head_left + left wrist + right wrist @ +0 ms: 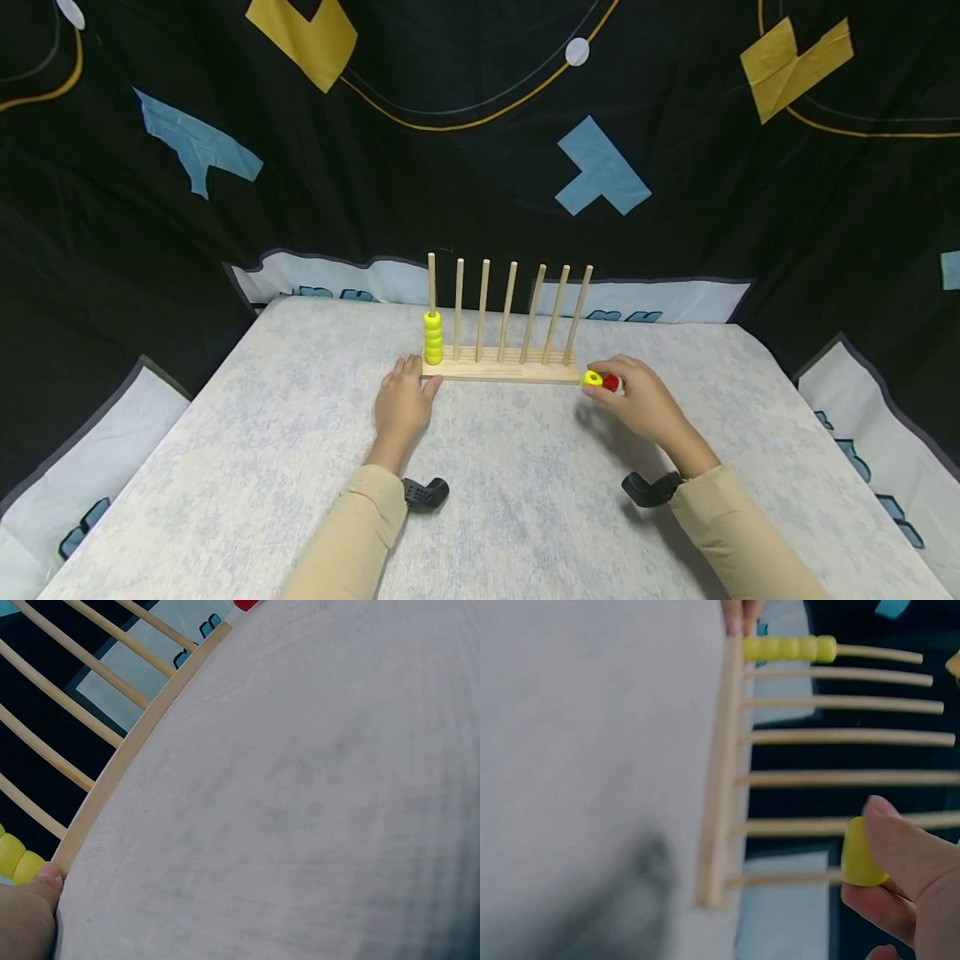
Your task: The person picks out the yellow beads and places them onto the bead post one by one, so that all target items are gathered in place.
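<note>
A wooden peg rack (501,371) with several upright dowels stands toward the back of the table. Yellow beads (432,338) are stacked on its leftmost dowel. My left hand (403,402) holds the rack's left end, its thumb against the front edge of the base. Just beyond the right end, my right hand (637,398) pinches a yellow bead (861,853) between thumb and fingers, its hole showing in the head view. A red piece (611,382) shows behind that bead, between thumb and fingers; whether the hand holds it is unclear.
The table (510,500) has a pale mottled cover. Behind it hangs a dark cloth (450,192) with blue and gold patches. A black wrist mount (425,495) sits at the left cuff, and another wrist mount (651,490) at the right.
</note>
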Motion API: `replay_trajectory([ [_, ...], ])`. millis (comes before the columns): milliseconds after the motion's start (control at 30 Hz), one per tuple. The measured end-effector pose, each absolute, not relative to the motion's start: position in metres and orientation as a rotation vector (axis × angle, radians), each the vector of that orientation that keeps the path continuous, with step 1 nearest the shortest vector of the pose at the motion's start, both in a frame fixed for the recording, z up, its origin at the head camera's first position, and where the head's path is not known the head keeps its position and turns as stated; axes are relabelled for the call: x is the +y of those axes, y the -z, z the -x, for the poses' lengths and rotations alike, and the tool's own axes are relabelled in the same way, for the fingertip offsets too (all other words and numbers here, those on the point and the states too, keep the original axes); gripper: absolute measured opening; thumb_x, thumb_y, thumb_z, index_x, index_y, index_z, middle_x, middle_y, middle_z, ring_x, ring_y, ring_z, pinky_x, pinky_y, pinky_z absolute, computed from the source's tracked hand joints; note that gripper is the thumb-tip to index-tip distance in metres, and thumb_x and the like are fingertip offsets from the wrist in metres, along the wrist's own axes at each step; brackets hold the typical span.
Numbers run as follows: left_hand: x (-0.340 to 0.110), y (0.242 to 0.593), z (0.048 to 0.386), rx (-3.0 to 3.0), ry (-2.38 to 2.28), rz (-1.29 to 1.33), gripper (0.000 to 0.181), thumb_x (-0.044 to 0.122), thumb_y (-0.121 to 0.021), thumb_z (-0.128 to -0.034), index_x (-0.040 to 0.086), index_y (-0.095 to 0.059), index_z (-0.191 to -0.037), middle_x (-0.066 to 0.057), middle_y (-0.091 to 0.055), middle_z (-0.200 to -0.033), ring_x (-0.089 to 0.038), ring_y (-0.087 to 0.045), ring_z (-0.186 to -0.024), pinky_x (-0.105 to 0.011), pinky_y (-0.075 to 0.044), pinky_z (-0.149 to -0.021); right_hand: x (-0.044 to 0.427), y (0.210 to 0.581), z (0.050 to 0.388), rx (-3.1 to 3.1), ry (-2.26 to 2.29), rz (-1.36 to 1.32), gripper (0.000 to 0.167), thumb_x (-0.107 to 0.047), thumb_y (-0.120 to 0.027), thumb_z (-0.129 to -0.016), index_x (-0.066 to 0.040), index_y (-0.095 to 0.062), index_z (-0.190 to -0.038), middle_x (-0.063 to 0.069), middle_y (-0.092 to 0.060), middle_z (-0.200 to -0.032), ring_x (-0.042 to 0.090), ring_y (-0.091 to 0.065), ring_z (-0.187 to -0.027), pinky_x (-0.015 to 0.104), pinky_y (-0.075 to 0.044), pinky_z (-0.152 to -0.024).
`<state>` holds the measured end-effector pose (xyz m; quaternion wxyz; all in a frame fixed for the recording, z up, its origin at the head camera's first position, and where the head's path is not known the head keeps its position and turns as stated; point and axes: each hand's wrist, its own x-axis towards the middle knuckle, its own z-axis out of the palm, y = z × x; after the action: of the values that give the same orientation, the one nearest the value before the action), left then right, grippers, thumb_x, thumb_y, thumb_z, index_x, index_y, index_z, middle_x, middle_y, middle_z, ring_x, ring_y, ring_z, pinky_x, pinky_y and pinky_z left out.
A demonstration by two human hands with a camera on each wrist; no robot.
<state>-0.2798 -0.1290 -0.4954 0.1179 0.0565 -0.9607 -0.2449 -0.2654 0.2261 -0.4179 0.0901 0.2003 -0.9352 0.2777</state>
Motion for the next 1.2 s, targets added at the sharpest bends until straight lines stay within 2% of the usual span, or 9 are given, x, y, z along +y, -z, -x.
replay_trajectory([
  [133, -0.129, 0.495, 0.279, -2.819, 0.717, -0.172, 0.067, 0.046, -0.054, -0.1000, 0.003, -0.041, -0.150, -0.017, -0.043, -0.155, -0.038, -0.036, -0.146, -0.055, -0.034, -0.117, 0.201, 0.398, 0.275, -2.734, -0.842, -0.610, 0.041, -0.033, -0.072, -0.092, -0.010, -0.067, -0.126, 0.004, -0.068, -0.117, 0.022, -0.059, -0.094, 0.035, -0.050, -0.075],
  [467, -0.127, 0.492, 0.277, -2.810, 0.713, -0.170, 0.067, 0.045, -0.055, -0.1000, 0.002, -0.042, -0.149, -0.019, -0.043, -0.154, -0.038, -0.036, -0.146, -0.055, -0.035, -0.117, 0.139, 0.343, 0.293, -2.623, -0.803, -0.673, 0.046, -0.034, -0.071, -0.093, -0.013, -0.062, -0.133, 0.005, -0.067, -0.125, 0.021, -0.056, -0.083, 0.033, -0.047, -0.068],
  [600, -0.127, 0.492, 0.277, -2.814, 0.714, -0.167, 0.067, 0.046, -0.054, -0.1000, 0.002, -0.042, -0.149, -0.018, -0.043, -0.154, -0.038, -0.035, -0.146, -0.055, -0.034, -0.117, 0.119, 0.327, 0.299, -2.588, -0.800, -0.701, 0.043, -0.031, -0.072, -0.093, -0.013, -0.065, -0.131, 0.004, -0.066, -0.131, 0.023, -0.062, -0.095, 0.038, -0.053, -0.077],
  [633, -0.127, 0.492, 0.277, -2.817, 0.713, -0.166, 0.067, 0.046, -0.054, -0.1000, 0.002, -0.041, -0.149, -0.018, -0.043, -0.154, -0.037, -0.035, -0.147, -0.055, -0.034, -0.118, 0.115, 0.323, 0.301, -2.580, -0.802, -0.704, 0.042, -0.031, -0.072, -0.092, -0.013, -0.065, -0.130, 0.004, -0.066, -0.131, 0.024, -0.062, -0.095, 0.041, -0.054, -0.085],
  [767, -0.128, 0.491, 0.277, -2.827, 0.718, -0.170, 0.067, 0.046, -0.054, -0.1001, 0.003, -0.041, -0.150, -0.018, -0.042, -0.155, -0.037, -0.035, -0.147, -0.054, -0.033, -0.118, 0.098, 0.310, 0.309, -2.561, -0.822, -0.717, 0.042, -0.031, -0.071, -0.093, -0.013, -0.065, -0.130, 0.005, -0.066, -0.133, 0.024, -0.062, -0.108, 0.046, -0.048, -0.101],
  [800, -0.128, 0.491, 0.277, -2.831, 0.718, -0.172, 0.067, 0.046, -0.054, -0.1002, 0.003, -0.041, -0.150, -0.018, -0.042, -0.155, -0.037, -0.035, -0.147, -0.054, -0.033, -0.118, 0.094, 0.307, 0.311, -2.556, -0.833, -0.722, 0.042, -0.030, -0.071, -0.093, -0.013, -0.065, -0.131, 0.005, -0.065, -0.134, 0.024, -0.061, -0.106, 0.045, -0.047, -0.100],
  [833, -0.128, 0.491, 0.277, -2.834, 0.721, -0.174, 0.067, 0.046, -0.054, -0.1002, 0.003, -0.041, -0.150, -0.018, -0.042, -0.155, -0.037, -0.035, -0.147, -0.054, -0.033, -0.118, 0.090, 0.304, 0.312, -2.557, -0.831, -0.720, 0.042, -0.031, -0.071, -0.093, -0.014, -0.064, -0.132, 0.005, -0.066, -0.133, 0.024, -0.061, -0.110, 0.046, -0.046, -0.103],
  [933, -0.128, 0.492, 0.277, -2.837, 0.731, -0.183, 0.067, 0.046, -0.054, -0.1001, 0.003, -0.041, -0.150, -0.018, -0.042, -0.155, -0.037, -0.035, -0.147, -0.054, -0.033, -0.118, 0.076, 0.297, 0.317, -2.562, -0.844, -0.723, 0.043, -0.032, -0.069, -0.094, -0.015, -0.063, -0.133, 0.003, -0.065, -0.134, 0.023, -0.058, -0.121, 0.042, -0.048, -0.102],
  [1200, -0.128, 0.494, 0.279, -2.808, 0.758, -0.192, 0.064, 0.044, -0.057, -0.0995, 0.004, -0.045, -0.148, -0.017, -0.044, -0.154, -0.038, -0.038, -0.145, -0.056, -0.036, -0.116, 0.037, 0.287, 0.328, -2.628, -0.867, -0.678, 0.045, -0.035, -0.068, -0.095, -0.020, -0.060, -0.137, -0.003, -0.063, -0.136, 0.018, -0.055, -0.119, 0.034, -0.051, -0.097],
])
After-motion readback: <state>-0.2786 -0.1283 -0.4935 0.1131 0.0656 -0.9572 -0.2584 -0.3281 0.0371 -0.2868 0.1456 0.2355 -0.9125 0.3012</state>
